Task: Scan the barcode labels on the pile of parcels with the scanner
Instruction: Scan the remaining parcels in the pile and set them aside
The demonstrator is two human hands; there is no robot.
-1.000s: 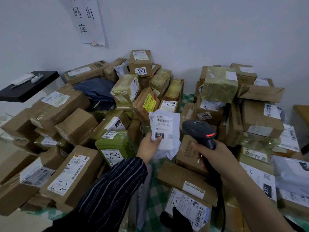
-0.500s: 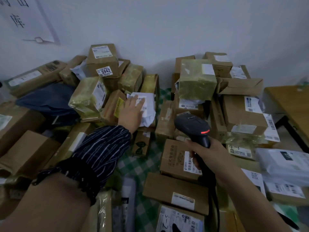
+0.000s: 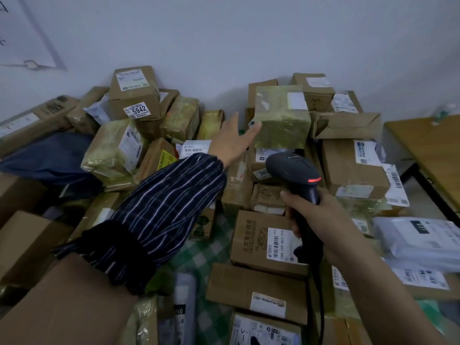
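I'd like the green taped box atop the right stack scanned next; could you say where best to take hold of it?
Probably its near left corner, from the left: the green box sits topmost with that side facing a gap, while brown parcels crowd its right. The left hand reaches there.

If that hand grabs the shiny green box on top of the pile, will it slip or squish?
It would probably stay stiff: the green box keeps sharp, square corners. Its glossy tape wrap looks slick, so the left hand might slip one-handed. Perched high on other parcels, it could tip if pushed.
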